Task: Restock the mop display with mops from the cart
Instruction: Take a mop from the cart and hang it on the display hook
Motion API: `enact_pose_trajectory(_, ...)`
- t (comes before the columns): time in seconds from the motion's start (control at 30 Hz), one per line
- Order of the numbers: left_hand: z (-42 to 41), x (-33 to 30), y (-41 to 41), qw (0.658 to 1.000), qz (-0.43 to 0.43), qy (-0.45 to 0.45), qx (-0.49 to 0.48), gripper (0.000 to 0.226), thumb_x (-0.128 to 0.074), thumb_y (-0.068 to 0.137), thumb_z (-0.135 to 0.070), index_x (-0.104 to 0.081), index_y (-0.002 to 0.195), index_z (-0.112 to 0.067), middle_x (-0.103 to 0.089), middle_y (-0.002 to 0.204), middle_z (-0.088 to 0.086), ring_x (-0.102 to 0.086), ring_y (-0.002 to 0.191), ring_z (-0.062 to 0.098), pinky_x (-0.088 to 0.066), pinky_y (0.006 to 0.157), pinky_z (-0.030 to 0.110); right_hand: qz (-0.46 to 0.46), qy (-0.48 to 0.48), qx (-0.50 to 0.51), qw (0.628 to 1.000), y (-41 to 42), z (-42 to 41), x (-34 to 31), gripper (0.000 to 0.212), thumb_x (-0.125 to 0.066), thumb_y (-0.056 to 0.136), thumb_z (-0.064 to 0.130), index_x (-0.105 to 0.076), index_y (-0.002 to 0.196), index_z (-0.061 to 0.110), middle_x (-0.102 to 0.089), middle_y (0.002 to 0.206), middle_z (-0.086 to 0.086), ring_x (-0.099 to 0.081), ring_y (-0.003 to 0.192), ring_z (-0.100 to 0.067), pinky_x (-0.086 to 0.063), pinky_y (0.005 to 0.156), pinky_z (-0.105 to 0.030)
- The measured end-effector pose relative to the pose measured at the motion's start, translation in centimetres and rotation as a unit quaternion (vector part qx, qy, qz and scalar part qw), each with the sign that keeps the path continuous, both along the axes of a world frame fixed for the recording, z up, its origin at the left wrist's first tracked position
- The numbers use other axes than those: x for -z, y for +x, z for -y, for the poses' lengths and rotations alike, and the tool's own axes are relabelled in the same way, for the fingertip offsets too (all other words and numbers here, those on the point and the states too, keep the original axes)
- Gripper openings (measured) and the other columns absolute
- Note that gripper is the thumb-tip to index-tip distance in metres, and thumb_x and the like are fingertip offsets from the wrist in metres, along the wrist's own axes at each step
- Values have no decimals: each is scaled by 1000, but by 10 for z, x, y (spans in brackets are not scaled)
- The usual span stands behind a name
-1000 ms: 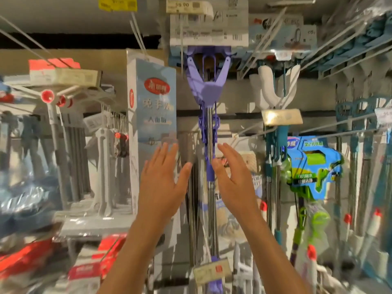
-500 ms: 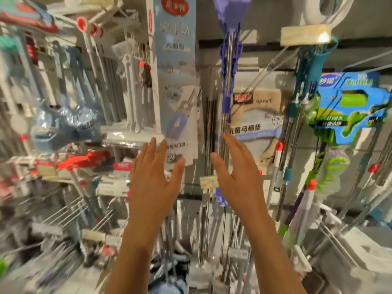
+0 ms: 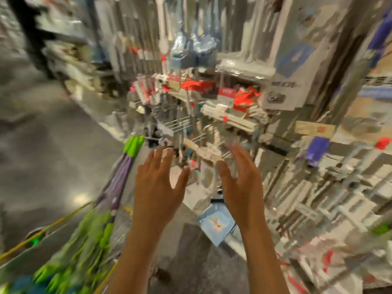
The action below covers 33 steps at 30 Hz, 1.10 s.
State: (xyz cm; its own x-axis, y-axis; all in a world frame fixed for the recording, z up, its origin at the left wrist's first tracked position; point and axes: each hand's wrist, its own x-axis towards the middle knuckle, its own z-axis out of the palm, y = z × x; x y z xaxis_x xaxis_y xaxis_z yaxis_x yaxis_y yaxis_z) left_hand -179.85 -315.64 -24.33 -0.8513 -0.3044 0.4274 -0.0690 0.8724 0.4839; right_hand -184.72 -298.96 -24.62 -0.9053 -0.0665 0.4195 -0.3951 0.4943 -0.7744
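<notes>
While both hands, left hand [image 3: 158,187] and right hand [image 3: 241,183], are hovering spread and empty, mops [image 3: 84,240] are waiting in the cart [image 3: 31,251]; restocking is remaining.

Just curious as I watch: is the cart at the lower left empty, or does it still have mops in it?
Not empty. The cart holds green and purple mops; blur hides how many.

A grey polished floor [image 3: 46,158] stretches left, with a light-blue packet [image 3: 216,224] lying low by the shelving
</notes>
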Motion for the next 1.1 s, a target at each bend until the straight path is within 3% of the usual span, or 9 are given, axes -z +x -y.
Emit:
enact_pose_trajectory(0.23,74,25,82,989,68,-7,-129,86,-19,89,-68,-46,150,-14,-38,159,14,-32,149,32,-26,121,49,38,-2,-137,990,42,93,33,54,-50,99,46,-50,146,21,-45,153,3,-36,142,-10,-24,108,-15)
enact_pose_trajectory(0.33,108,34,117,980,74,27,-181,77,-32,92,-62,-51,146,-11,-41,157,16,-33,148,35,-28,120,51,52,8,-186,981,59,137,43,49,-56,100,36,-51,145,17,-47,151,-2,-38,141,-14,-25,110,-18)
enact_pose_trajectory(0.47,157,47,167,968,67,57,-233,59,-52,100,-46,-54,143,-6,-44,154,20,-37,146,37,-27,119,47,66,25,-239,968,90,203,55,47,-58,100,28,-53,142,9,-50,149,-9,-43,140,-23,-32,118,-36)
enact_pose_trajectory(0.5,170,52,180,966,75,57,-241,58,-53,100,-44,-53,143,-5,-44,154,21,-37,145,37,-28,120,47,69,29,-251,965,99,218,59,46,-58,100,28,-53,142,8,-51,148,-10,-44,139,-23,-32,117,-32)
enact_pose_trajectory(0.57,194,60,205,961,93,56,-254,61,-51,100,-46,-53,143,-3,-44,153,21,-38,144,36,-30,118,48,72,34,-265,961,118,249,66,42,-60,100,23,-56,139,7,-56,142,-10,-48,133,-23,-28,109,-12)
enact_pose_trajectory(0.63,218,67,227,955,104,64,-272,60,-50,102,-47,-51,145,-6,-43,155,18,-36,145,33,-29,118,46,74,41,-274,958,136,276,73,39,-62,99,21,-59,135,7,-59,137,-10,-51,129,-24,-27,99,-6)
enact_pose_trajectory(0.77,259,89,261,946,128,88,-286,67,-41,101,-53,-40,153,-11,-33,162,10,-25,152,24,-21,123,43,86,56,-302,948,167,319,90,39,-60,100,22,-57,136,9,-59,138,-7,-51,129,-23,-34,105,-27)
enact_pose_trajectory(0.97,300,131,283,929,156,186,-279,67,-39,101,-54,-37,155,-14,-30,164,8,-22,152,23,-18,124,40,144,136,-291,936,184,356,132,48,-54,102,35,-48,147,19,-46,153,-1,-36,144,-18,-27,115,-32)
enact_pose_trajectory(1.1,306,165,286,891,162,310,-290,77,-30,95,-65,-41,152,-16,-48,151,13,-47,137,31,-38,114,50,171,182,-307,918,183,364,165,50,-49,104,40,-44,150,21,-42,156,0,-34,145,-17,-28,117,-37)
